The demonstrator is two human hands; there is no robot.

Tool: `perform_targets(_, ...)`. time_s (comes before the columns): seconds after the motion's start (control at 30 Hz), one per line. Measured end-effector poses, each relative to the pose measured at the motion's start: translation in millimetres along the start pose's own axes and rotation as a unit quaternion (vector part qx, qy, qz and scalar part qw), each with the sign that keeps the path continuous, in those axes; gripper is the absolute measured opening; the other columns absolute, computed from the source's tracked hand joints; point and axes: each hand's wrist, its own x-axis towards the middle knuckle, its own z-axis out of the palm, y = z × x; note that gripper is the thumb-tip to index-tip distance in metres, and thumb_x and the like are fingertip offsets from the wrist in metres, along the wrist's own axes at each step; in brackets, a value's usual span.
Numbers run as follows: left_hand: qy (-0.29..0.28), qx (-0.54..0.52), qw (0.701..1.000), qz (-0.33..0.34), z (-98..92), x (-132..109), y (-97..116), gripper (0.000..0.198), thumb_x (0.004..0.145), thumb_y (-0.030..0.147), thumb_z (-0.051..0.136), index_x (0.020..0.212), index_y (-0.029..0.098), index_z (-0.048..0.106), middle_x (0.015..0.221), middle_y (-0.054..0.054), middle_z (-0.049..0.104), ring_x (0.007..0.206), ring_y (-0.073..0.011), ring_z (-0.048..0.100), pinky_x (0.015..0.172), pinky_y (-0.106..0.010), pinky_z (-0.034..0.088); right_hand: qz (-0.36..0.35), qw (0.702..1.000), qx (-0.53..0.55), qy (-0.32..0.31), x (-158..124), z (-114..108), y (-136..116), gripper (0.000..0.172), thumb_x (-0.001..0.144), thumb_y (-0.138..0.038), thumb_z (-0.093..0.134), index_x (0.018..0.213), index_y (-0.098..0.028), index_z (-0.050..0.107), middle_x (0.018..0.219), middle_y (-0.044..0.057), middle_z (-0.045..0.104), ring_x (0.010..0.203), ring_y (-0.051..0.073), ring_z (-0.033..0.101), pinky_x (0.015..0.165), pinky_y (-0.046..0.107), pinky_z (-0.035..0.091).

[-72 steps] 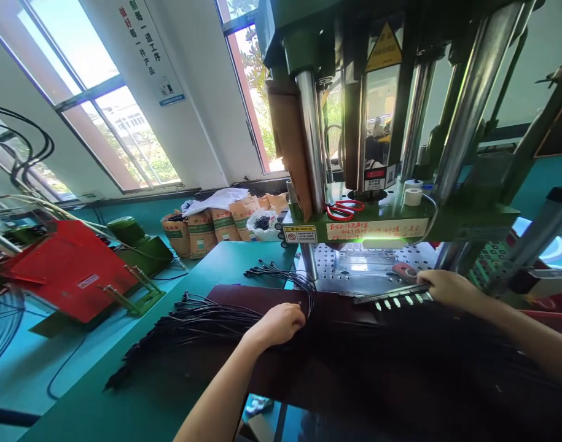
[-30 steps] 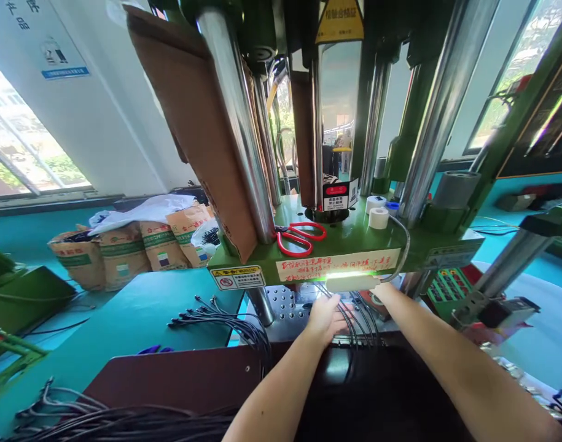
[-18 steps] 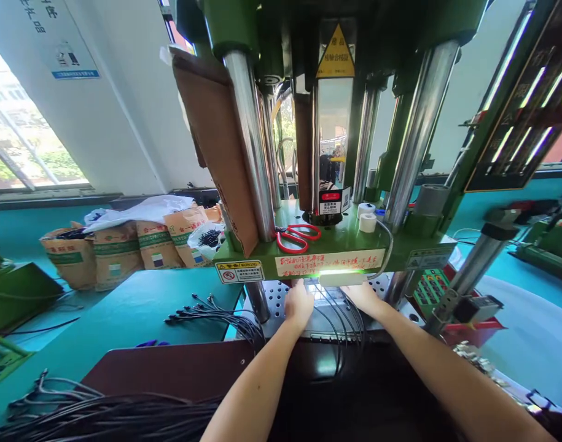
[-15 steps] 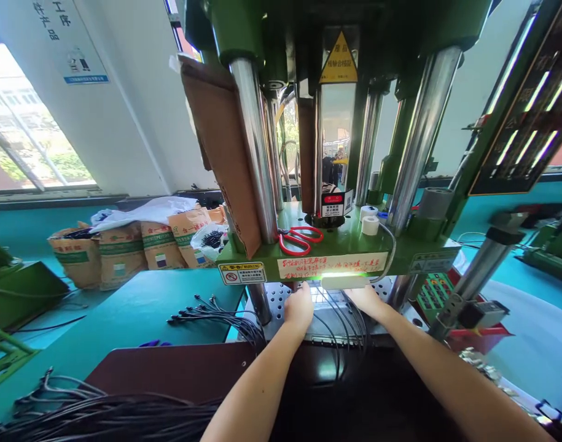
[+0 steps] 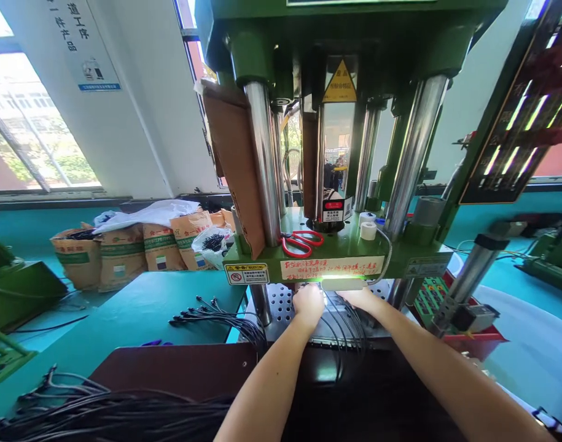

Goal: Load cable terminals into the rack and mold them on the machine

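Both arms reach under the green plate (image 5: 428,265) of an upright press. My left hand (image 5: 309,302) is at the left end of the lit gap, its fingers mostly hidden. My right hand (image 5: 360,298) lies to the right, below a glowing lamp bar (image 5: 344,284), fingertips out of sight under the plate edge. Between the hands, several black cables (image 5: 339,331) run out of the gap and hang over the front edge. What either hand touches is hidden. Red-handled scissors (image 5: 303,243) lie on the plate above my left hand.
A cable bundle (image 5: 220,318) lies on the teal table (image 5: 170,301) to the left. More black cables (image 5: 124,417) cover the front left of the brown board (image 5: 179,368). White tape rolls (image 5: 368,231) sit on the press. Paper sacks (image 5: 121,258) stand behind; a red bin (image 5: 483,339) is at right.
The view has tilted up slightly. My left hand has shifted right, closer to the cables; my right hand has moved slightly left.
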Motion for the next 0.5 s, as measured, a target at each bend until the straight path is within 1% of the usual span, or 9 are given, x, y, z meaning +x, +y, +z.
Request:
perform_targets(0.03, -0.001, 0.0, 1.0, 0.003, 1.6, 0.6, 0.6, 0.031, 0.082, 0.019, 0.037, 0.097, 0.011, 0.062, 0.092, -0.015, 0.066, 0.09, -0.0248, 0.061, 0.074, -0.034, 0.047, 0.0, 1.0, -0.003, 0.001, 0.6, 2.2, -2.3, 0.021, 0.081, -0.02, 0.045, 0.078, -0.018, 0.067, 0.059, 0.002, 0.066, 0.05, 0.017, 0.06, 0.058, 0.03, 0.05)
perform_targets(0.1, -0.004, -0.001, 1.0, 0.013, 4.7, 2.1, 0.0, 0.03, 0.08, 0.012, 0.036, 0.093, 0.01, 0.063, 0.089, -0.016, 0.066, 0.089, -0.0242, 0.061, 0.075, -0.034, 0.047, -0.005, 1.0, -0.007, 0.011, 2.4, 6.5, -6.4, 0.024, 0.083, -0.018, 0.043, 0.088, -0.02, 0.066, 0.07, 0.003, 0.069, 0.063, 0.018, 0.063, 0.068, 0.034, 0.05)
perform_targets(0.17, -0.002, -0.002, 1.0, 0.024, 7.3, 3.5, -2.0, 0.032, 0.079, 0.008, 0.034, 0.092, 0.009, 0.063, 0.09, -0.016, 0.066, 0.089, -0.0244, 0.061, 0.076, -0.035, 0.047, -0.012, 1.0, -0.01, 0.023, 4.5, 10.1, -9.5, 0.028, 0.083, -0.016, 0.041, 0.095, -0.022, 0.065, 0.081, 0.004, 0.07, 0.078, 0.02, 0.063, 0.079, 0.037, 0.047)
perform_targets(0.23, 0.004, -0.005, 0.999, 0.031, 8.8, 4.4, -3.6, 0.034, 0.079, 0.006, 0.032, 0.093, 0.008, 0.063, 0.091, -0.017, 0.065, 0.09, -0.025, 0.061, 0.076, -0.036, 0.046, -0.02, 0.999, -0.012, 0.032, 6.5, 12.8, -11.4, 0.029, 0.084, -0.016, 0.041, 0.1, -0.022, 0.064, 0.089, 0.005, 0.069, 0.087, 0.022, 0.061, 0.086, 0.041, 0.043)
perform_targets(0.3, 0.01, -0.008, 0.999, 0.036, 8.7, 5.1, -4.0, 0.034, 0.08, 0.006, 0.031, 0.094, 0.008, 0.062, 0.092, -0.017, 0.064, 0.09, -0.0254, 0.06, 0.076, -0.036, 0.046, -0.032, 0.999, -0.014, 0.039, 8.5, 14.1, -11.9, 0.026, 0.086, -0.021, 0.043, 0.105, -0.02, 0.061, 0.095, 0.006, 0.067, 0.092, 0.022, 0.06, 0.089, 0.043, 0.04)
perform_targets(0.4, 0.018, -0.014, 0.999, 0.036, 6.5, 5.1, -1.6, 0.033, 0.08, 0.007, 0.033, 0.094, 0.009, 0.063, 0.091, -0.016, 0.064, 0.091, -0.0256, 0.06, 0.076, -0.036, 0.046, -0.056, 0.997, -0.016, 0.046, 11.0, 12.7, -11.6, 0.024, 0.089, -0.03, 0.045, 0.105, -0.02, 0.06, 0.104, 0.007, 0.064, 0.094, 0.019, 0.058, 0.089, 0.042, 0.041)
perform_targets(0.5, 0.033, -0.021, 0.999, 0.037, 5.2, 1.9, 5.1, 0.034, 0.082, 0.012, 0.032, 0.093, 0.012, 0.064, 0.092, -0.017, 0.063, 0.094, -0.0275, 0.057, 0.074, -0.038, 0.047, -0.089, 0.994, -0.018, 0.052, 10.8, 8.0, -13.1, 0.025, 0.089, -0.034, 0.046, 0.103, -0.019, 0.06, 0.106, 0.007, 0.062, 0.093, 0.018, 0.058, 0.086, 0.04, 0.043)
